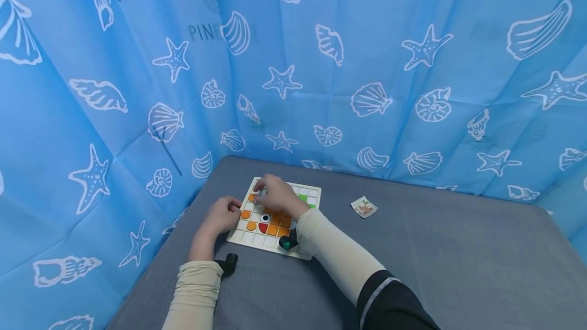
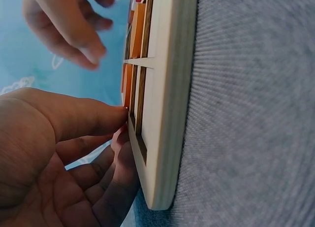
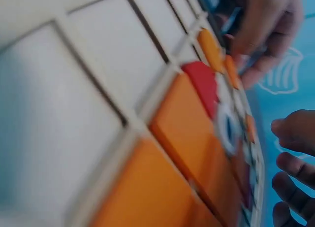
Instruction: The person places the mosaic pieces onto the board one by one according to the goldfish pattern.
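A pale wooden grid board (image 1: 257, 242) lies on the grey table, with orange square tiles (image 1: 273, 229), orange round pieces (image 1: 245, 214), a red piece (image 1: 263, 227) and an eye piece (image 1: 265, 218) in its cells. At its left edge, my left hand (image 1: 222, 215) holds the rim; the left wrist view shows the thumb (image 2: 106, 119) touching the wood and the other fingers curled beside it. My right hand (image 1: 277, 195) hovers over the board's far left part. Its fingers (image 3: 298, 165) are loosely bent and apart, with nothing visible between them.
A small card (image 1: 364, 207) with a coloured grid lies on the table (image 1: 440, 248) to the right of the board. Green tiles (image 1: 303, 198) sit at the board's far right. A blue curtain (image 1: 293, 65) with shell patterns stands behind and left of the table.
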The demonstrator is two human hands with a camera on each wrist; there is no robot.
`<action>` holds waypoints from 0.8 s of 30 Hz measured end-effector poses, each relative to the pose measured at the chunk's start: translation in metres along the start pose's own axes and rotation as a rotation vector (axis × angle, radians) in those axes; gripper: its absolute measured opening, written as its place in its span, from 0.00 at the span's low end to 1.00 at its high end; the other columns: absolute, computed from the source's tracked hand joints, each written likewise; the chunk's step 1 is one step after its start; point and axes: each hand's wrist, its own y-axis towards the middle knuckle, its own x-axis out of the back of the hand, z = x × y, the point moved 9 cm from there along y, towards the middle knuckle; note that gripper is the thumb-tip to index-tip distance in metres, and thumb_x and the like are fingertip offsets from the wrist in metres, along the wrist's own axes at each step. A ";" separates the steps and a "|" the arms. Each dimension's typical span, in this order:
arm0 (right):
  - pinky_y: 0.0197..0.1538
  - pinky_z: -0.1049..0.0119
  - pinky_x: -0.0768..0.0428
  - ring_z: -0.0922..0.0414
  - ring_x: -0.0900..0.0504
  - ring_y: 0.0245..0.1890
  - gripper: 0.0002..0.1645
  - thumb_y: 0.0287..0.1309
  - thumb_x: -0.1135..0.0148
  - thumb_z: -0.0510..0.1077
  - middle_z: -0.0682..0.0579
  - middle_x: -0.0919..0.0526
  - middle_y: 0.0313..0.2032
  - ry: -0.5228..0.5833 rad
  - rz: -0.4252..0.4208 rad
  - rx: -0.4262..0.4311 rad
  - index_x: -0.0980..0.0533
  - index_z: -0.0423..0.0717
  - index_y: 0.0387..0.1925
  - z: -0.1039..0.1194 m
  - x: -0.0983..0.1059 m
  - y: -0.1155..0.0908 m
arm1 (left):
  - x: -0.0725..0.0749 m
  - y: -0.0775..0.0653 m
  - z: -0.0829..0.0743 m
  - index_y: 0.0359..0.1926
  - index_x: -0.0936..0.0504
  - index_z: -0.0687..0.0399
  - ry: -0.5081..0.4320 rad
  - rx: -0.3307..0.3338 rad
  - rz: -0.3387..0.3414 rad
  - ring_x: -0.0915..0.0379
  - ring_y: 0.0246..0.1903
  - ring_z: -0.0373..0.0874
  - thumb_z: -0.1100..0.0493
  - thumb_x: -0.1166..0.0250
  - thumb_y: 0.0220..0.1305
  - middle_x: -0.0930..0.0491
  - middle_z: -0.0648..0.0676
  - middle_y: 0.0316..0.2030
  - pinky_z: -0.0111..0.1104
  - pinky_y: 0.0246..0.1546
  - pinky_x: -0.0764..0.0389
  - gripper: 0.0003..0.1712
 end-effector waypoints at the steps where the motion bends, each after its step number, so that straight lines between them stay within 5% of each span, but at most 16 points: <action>1: 0.55 0.56 0.16 0.52 0.16 0.52 0.14 0.69 0.30 0.48 0.49 0.15 0.51 0.009 -0.009 0.012 0.12 0.48 0.51 -0.001 0.006 -0.004 | 0.000 0.000 -0.001 0.55 0.17 0.62 -0.003 -0.002 -0.001 0.24 0.40 0.50 0.62 0.40 0.73 0.19 0.58 0.42 0.41 0.41 0.22 0.15; 11: 0.50 0.55 0.19 0.52 0.19 0.48 0.18 0.69 0.30 0.50 0.46 0.16 0.51 0.048 -0.034 0.091 0.14 0.43 0.53 -0.037 0.071 -0.074 | -0.004 -0.001 -0.005 0.57 0.18 0.63 -0.006 0.001 0.012 0.24 0.40 0.51 0.62 0.40 0.74 0.19 0.60 0.43 0.43 0.42 0.22 0.16; 24: 0.57 0.41 0.19 0.44 0.19 0.58 0.25 0.61 0.23 0.58 0.48 0.16 0.55 -0.088 -0.200 -0.028 0.13 0.49 0.54 -0.099 0.135 -0.193 | -0.001 -0.003 -0.006 0.59 0.19 0.65 0.004 -0.027 0.019 0.24 0.41 0.51 0.62 0.42 0.73 0.19 0.60 0.44 0.42 0.42 0.22 0.18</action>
